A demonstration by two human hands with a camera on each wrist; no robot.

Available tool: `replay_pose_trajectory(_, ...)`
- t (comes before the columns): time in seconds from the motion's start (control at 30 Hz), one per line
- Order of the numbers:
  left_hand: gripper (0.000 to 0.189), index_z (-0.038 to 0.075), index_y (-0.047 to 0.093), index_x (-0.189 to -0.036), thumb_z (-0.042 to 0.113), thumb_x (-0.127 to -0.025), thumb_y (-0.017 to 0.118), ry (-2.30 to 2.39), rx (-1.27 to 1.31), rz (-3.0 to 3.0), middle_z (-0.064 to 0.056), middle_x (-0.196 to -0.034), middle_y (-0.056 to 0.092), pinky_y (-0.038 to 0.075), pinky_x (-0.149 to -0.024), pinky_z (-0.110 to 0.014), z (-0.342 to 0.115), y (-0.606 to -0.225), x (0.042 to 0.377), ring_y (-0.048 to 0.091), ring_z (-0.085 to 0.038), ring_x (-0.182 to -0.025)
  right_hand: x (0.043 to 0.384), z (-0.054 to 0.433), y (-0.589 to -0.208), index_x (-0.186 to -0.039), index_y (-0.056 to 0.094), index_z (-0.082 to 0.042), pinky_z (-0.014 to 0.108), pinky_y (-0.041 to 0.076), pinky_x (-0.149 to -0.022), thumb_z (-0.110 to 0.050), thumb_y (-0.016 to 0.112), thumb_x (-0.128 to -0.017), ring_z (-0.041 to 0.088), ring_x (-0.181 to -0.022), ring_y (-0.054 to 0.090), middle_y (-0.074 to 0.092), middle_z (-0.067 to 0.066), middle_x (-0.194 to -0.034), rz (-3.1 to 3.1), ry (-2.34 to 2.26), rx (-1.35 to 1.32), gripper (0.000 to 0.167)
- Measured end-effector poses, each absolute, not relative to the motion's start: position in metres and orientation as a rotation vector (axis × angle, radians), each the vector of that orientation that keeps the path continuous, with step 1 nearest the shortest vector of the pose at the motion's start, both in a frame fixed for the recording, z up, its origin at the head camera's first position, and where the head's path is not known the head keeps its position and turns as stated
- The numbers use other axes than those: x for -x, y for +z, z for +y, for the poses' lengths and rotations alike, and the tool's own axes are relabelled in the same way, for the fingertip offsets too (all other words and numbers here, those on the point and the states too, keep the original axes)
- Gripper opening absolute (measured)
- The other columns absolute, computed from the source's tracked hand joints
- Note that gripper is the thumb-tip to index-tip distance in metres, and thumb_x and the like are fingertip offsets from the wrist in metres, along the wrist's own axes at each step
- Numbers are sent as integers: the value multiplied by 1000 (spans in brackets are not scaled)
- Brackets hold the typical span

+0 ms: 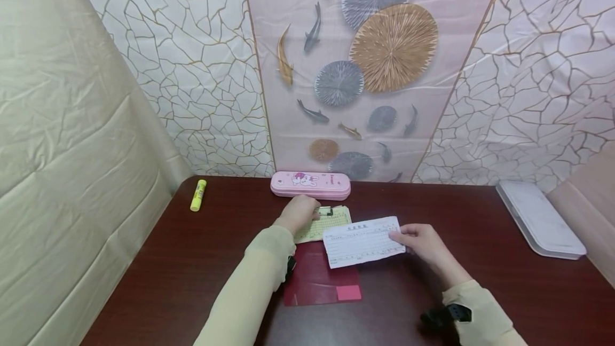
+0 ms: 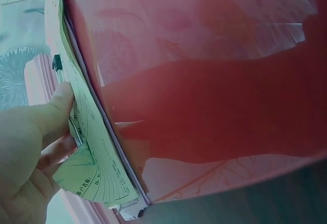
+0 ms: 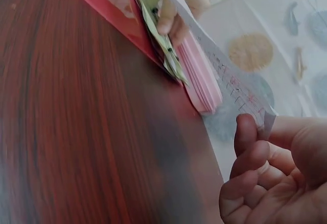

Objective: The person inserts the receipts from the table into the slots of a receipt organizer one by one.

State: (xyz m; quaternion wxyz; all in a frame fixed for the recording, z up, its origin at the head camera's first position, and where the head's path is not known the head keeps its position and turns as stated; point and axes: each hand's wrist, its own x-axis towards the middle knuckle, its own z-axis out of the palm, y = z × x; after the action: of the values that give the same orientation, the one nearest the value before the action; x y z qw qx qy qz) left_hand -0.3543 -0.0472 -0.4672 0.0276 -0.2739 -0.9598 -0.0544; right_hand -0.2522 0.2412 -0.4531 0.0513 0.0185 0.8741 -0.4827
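Observation:
A glossy red clipboard (image 1: 319,276) lies on the table with green printed forms (image 1: 331,221) at its far end. A wire clip with a black tip (image 2: 57,62) crosses the forms' top edge. My left hand (image 1: 299,213) pinches the clip, thumb on its wire and fingers curled at the forms' edge; one corner of the green paper is bent up. My right hand (image 1: 423,240) holds a white printed form (image 1: 364,242) by its right edge between thumb and fingers. That sheet hangs above the clipboard and overlaps part of the green forms in the head view.
A pink pencil case (image 1: 310,186) stands just behind the clipboard, near the patterned backdrop. To the far left is a yellow glue stick (image 1: 198,195). At the right edge lies a flat white box-like object (image 1: 541,220). A pink rectangle (image 1: 348,292) marks the clipboard's near corner.

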Motion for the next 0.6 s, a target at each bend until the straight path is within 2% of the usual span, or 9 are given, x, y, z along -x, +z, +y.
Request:
replay_pose_trajectory(0.17,14,15,67,-75,24,-85,70,-139,866,-2933,4,-74,67,49,-80,-31,-46,-468,354,64,-17,-81,258,225,-456,-94,66,8,27,43,-47,-17,69,-86,13,-51,46,51,1,-59,2609,-1525,-106,27)
replay_pose_trajectory(0.37,12,14,69,-78,23,-86,69,-134,860,-2934,3,-76,68,49,-82,-31,-46,-468,355,65,-18,-83,264,207,-461,-101,63,13,27,52,-48,-14,68,-87,13,-50,52,62,7,-69,2481,-1638,-175,31)
replay_pose_trajectory(0.6,12,15,71,-83,25,-88,68,-96,807,-3003,4,-81,68,49,-83,-31,-44,-469,358,64,-17,-87,270,189,-464,-101,63,12,29,54,-51,-13,68,-87,14,-51,55,64,10,-72,2449,-1631,-219,29)
